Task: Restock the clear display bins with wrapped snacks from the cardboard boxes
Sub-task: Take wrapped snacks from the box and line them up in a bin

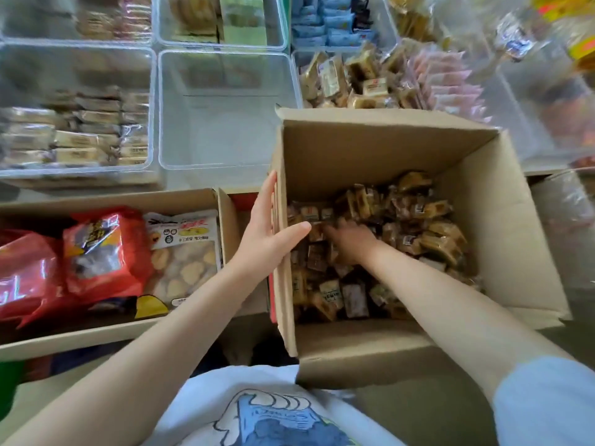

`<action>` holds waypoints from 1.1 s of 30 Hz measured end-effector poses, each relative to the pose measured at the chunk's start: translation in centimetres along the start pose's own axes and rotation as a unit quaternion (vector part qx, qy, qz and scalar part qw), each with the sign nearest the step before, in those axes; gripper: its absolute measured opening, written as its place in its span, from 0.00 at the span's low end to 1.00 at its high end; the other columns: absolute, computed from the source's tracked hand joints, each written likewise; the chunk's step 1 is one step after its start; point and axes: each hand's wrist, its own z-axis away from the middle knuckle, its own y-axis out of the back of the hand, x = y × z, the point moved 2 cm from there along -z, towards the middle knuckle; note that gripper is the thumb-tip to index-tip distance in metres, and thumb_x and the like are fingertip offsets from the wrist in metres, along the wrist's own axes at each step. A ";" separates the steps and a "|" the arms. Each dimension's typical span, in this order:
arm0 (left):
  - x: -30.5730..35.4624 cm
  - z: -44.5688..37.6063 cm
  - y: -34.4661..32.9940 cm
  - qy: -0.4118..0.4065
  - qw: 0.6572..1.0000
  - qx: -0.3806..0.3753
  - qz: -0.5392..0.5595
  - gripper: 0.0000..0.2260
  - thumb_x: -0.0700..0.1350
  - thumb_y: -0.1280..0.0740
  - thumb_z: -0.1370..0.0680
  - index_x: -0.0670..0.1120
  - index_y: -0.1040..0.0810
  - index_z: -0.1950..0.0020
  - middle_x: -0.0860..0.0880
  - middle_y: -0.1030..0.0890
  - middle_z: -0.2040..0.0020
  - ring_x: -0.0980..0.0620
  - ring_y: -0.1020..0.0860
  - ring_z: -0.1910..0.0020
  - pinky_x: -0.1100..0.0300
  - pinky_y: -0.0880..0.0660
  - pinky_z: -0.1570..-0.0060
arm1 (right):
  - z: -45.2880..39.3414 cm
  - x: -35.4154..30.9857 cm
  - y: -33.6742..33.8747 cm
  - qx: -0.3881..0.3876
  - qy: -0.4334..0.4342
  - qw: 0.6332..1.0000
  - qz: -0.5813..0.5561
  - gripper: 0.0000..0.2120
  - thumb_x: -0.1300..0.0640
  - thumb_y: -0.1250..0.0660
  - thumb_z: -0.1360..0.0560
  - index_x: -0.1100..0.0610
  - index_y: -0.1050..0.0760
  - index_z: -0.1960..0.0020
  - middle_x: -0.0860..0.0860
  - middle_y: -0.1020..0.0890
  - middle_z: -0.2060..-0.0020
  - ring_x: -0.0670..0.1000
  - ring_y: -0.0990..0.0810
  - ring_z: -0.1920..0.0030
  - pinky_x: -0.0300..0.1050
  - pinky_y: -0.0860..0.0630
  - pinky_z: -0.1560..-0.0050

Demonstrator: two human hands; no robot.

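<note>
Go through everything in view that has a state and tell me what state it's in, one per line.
Big cardboard box: flaps open, partly filled with wrapped snacks.
Left hand: flat against the box's left wall, thumb over the edge.
Right hand: down among the snacks; grip unclear.
Middle clear bin: empty.
Left clear bin: partly stocked.
Low box: open, holding bagged snacks.

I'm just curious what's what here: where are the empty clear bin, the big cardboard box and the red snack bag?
empty clear bin [225, 130]: head view, bare floor.
cardboard box [370, 140]: head view, inner far wall.
red snack bag [106, 249]: head view, front face.
</note>
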 end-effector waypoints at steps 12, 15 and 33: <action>0.0 -0.3 0.0 -0.008 0.999 0.009 -0.039 0.43 0.62 0.30 0.31 0.64 0.48 0.20 0.58 0.40 0.20 0.55 0.40 0.22 0.40 0.36 0.26 | 4.0 1.8 6.7 0.079 0.051 0.862 -0.498 0.29 0.45 0.25 0.31 0.45 0.34 0.35 0.51 0.25 0.38 0.51 0.22 0.42 0.52 0.21 0.41; 0.8 -0.1 0.8 -0.028 0.992 0.039 -0.116 0.39 0.56 0.28 0.25 0.58 0.45 0.19 0.57 0.40 0.21 0.56 0.42 0.22 0.42 0.37 0.25 | 8.7 1.3 11.5 0.154 0.130 0.754 -0.625 0.28 0.46 0.26 0.29 0.44 0.31 0.32 0.48 0.23 0.39 0.48 0.20 0.41 0.48 0.20 0.42; 1.1 -4.4 29.0 -0.084 0.979 0.182 -0.031 0.26 0.55 0.27 0.24 0.52 0.30 0.30 0.54 0.19 0.44 0.61 0.20 0.49 0.62 0.22 0.50 | 2.5 -21.3 26.9 0.181 0.164 0.805 -0.541 0.05 0.51 0.33 0.20 0.48 0.24 0.44 0.54 0.17 0.54 0.47 0.19 0.61 0.42 0.22 0.57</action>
